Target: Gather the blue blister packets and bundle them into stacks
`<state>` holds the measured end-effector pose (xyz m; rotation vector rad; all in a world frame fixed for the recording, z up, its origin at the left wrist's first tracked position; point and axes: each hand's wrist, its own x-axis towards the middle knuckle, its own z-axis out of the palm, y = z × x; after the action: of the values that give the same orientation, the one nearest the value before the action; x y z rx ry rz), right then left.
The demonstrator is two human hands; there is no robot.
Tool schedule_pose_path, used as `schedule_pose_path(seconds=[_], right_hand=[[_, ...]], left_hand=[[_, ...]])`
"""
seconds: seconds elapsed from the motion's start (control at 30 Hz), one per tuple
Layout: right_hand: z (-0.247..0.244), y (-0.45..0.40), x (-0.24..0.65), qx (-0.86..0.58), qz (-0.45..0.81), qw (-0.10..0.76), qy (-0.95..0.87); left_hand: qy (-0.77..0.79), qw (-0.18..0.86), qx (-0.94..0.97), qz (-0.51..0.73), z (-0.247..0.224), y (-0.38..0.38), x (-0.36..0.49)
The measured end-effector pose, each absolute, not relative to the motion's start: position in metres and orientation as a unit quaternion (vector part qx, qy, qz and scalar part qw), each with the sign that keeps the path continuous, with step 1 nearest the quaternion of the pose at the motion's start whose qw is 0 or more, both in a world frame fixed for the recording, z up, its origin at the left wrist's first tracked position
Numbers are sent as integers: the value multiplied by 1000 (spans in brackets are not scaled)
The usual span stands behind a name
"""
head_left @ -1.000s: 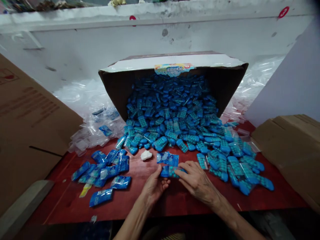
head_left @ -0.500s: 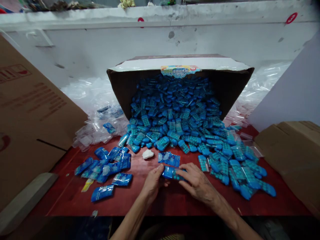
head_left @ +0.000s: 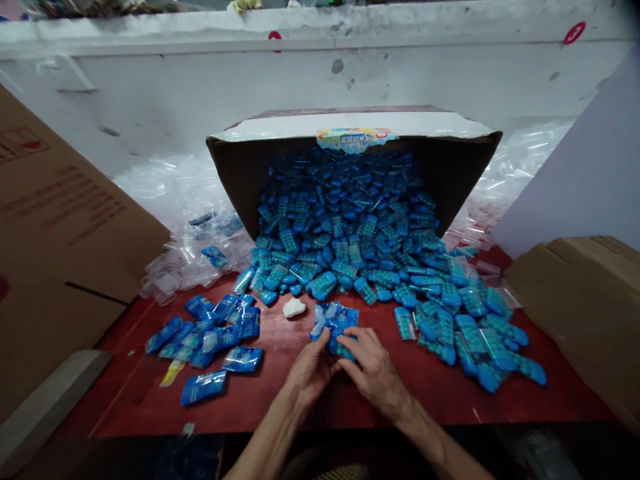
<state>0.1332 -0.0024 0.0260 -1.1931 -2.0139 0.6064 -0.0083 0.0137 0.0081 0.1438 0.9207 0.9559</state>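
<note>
Near the table's front, my left hand (head_left: pixel 313 365) and my right hand (head_left: pixel 371 363) meet around a small blue packet (head_left: pixel 346 351) with teal beads, both gripping it; fingers partly cover it. Just behind them lie flat printed blue sachets (head_left: pixel 336 315). A white lump (head_left: pixel 294 307) rests left of those. Several filled blue packets (head_left: pixel 243 359) lie loosely at the left. A large open carton (head_left: pixel 355 127) lies on its side at the back, with blue beaded packets (head_left: pixel 367 227) spilling out of it toward the right.
Tall brown cardboard (head_left: pixel 65 207) stands at the left and a brown box (head_left: pixel 580 313) at the right. Clear plastic pieces (head_left: pixel 185 253) are heaped beside the carton. A grey-edged block (head_left: pixel 55 400) sits at the left front of the red table (head_left: pixel 280 413).
My hands have drawn closer together, and the packet between them is turned and more covered by the fingers. The whole view has shifted slightly.
</note>
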Motion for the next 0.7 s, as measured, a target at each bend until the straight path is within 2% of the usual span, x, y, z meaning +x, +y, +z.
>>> schedule_pose_path(seconds=[0.13, 0.23, 0.33, 0.57, 0.7], right_hand=[[26, 7, 141, -376, 549, 404, -628], [16, 13, 143, -324, 668, 437, -508], [9, 15, 142, -310, 695, 434, -482], [17, 25, 148, -249, 758, 347, -493], [8, 24, 144, -268, 747, 384, -472]], left_hand=[[408, 805, 99, 418, 15, 15, -14], [364, 822, 121, 422, 20, 13, -12], [312, 847, 110, 417, 23, 11, -10], [276, 860, 90, 420, 18, 8, -10], [304, 841, 53, 444, 20, 2, 5]])
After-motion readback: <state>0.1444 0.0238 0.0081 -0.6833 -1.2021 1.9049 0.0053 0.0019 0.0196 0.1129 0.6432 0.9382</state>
